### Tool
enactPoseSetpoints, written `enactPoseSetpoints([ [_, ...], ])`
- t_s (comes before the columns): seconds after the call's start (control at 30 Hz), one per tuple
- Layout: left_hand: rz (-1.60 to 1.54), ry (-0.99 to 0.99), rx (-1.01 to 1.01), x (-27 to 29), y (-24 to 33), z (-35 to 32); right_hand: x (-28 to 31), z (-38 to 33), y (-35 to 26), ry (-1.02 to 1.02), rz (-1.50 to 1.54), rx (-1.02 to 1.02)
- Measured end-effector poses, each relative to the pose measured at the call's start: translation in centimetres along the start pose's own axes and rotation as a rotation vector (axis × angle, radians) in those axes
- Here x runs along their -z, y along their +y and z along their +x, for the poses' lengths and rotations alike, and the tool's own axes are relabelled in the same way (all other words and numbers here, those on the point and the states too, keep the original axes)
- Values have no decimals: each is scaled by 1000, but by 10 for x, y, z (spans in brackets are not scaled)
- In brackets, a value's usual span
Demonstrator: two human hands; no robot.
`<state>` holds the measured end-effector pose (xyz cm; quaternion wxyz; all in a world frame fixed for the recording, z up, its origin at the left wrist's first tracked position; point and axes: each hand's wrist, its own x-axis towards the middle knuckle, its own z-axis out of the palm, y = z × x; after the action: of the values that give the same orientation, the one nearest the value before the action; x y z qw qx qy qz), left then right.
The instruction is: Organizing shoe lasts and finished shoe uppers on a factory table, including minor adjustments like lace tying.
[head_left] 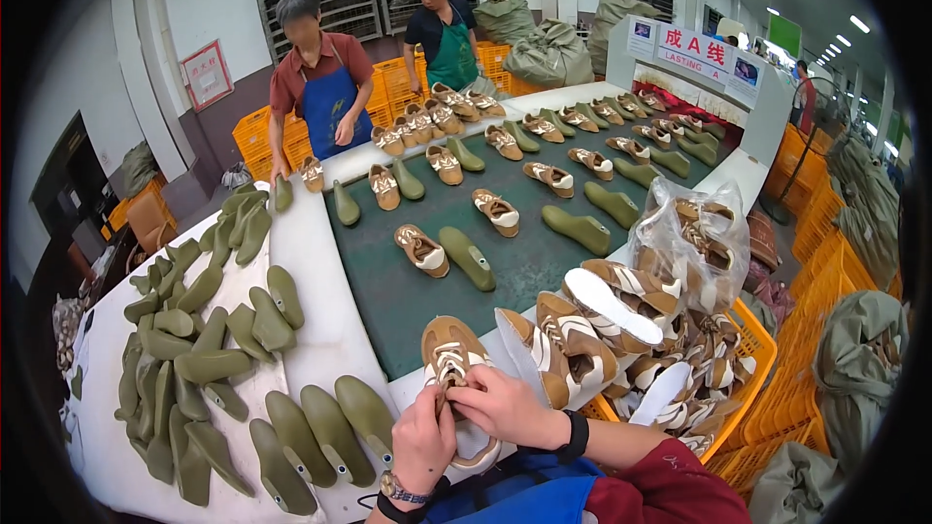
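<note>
A brown sneaker with white stripes and white laces (pixel 449 342) sits in front of me at the near edge of the table, toe pointing away. My left hand (pixel 423 439) and my right hand (pixel 507 408) meet over its throat, fingertips pinched together at the laces. The fingers partly hide the exact bit of lace they grip. To the left of my left hand lies a row of green shoe lasts (pixel 337 435). Right of my right hand, more brown and white sneakers (pixel 582 349) are piled.
A green conveyor belt (pixel 388 281) carries sneakers and green lasts. Many loose lasts (pixel 209 364) cover the white table at left. An orange crate (pixel 752 369) of sneakers stands at right, a clear plastic bag (pixel 684 233) above it. Two people (pixel 335 87) (pixel 451 49) stand across the belt.
</note>
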<state>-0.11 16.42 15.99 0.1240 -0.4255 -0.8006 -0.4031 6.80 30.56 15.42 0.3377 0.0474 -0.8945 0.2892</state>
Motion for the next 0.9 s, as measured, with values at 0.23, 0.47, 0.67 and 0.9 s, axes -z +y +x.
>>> enactPoseSetpoints([
  [0.23,-40,28,-31,1,-10,0,-10,-4,13,-148,128,-54],
  [0.47,-195,88,153,-2,-19,12,10,-4,10,-265,333,45],
  [0.67,5,-57,-185,-8,-13,8,0,-1,25,-63,311,-73],
  [0.9,-62,-77,-215,-11,-3,20,3,0,20,112,251,3],
])
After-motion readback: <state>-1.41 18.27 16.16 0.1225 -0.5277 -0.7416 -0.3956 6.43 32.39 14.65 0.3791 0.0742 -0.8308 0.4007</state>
